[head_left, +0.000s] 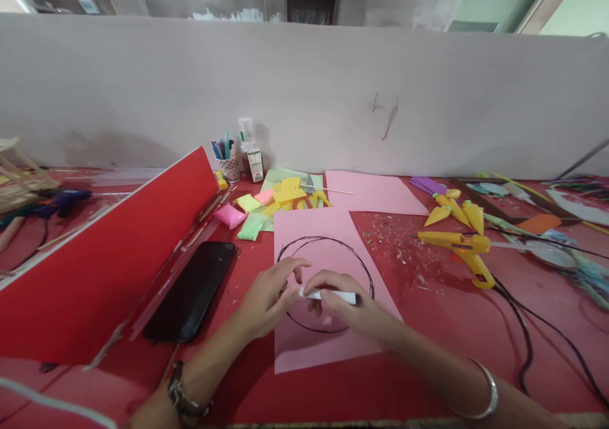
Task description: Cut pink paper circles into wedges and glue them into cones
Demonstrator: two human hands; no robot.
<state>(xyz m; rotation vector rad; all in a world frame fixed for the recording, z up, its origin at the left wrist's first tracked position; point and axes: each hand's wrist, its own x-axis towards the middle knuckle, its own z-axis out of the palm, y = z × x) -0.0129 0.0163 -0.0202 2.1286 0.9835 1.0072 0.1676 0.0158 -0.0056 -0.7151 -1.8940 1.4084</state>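
Observation:
On the red table lies a pink sheet of paper (pixel 297 353) with a rough circle (pixel 366 269) drawn on it in several black strokes. Above the circle, my right hand (pixel 349 302) is closed around a white marker (pixel 311 294), held nearly level, its dark end pointing right. My left hand (pixel 271 292) hovers over the circle's left side, fingers curved and apart, with no object visible in it. Its thumb is close to the marker's left end; whether they touch I cannot tell.
To the left are a black phone (pixel 193 289) and a leaning red board (pixel 128 251). Clay packets (pixel 231 216), yellow scraps (pixel 288 191) and a pen cup (pixel 230 167) stand behind. At right lies a yellow glue gun (pixel 459 245) with black cords, near yellow cone shapes (pixel 473 214).

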